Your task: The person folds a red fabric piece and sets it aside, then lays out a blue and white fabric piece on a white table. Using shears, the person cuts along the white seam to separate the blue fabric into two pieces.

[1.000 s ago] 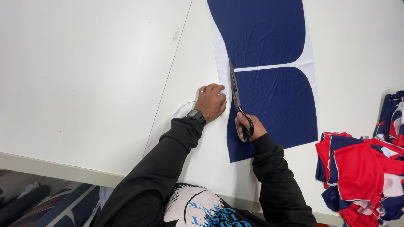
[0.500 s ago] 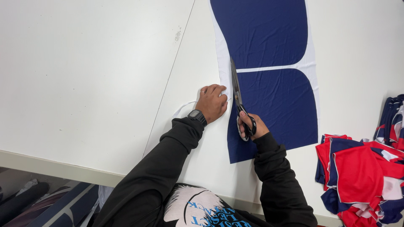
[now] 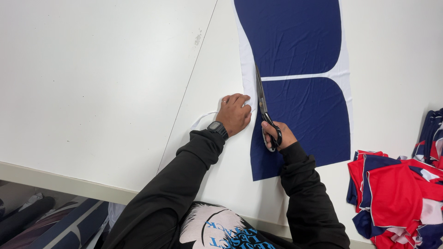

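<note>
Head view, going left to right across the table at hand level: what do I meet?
Bare white table → loose white trimmed strip → left hand flat on the white margin → black scissors, held by the right hand → navy fabric panel → pile of red and navy garments.

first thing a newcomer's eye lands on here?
The long navy blue fabric with white borders, stretched up the white table right of centre. Next, the black scissors in the right hand along its left edge, with the left hand flat on the white strip beside them. Then the red and blue garment pile at lower right.
</note>
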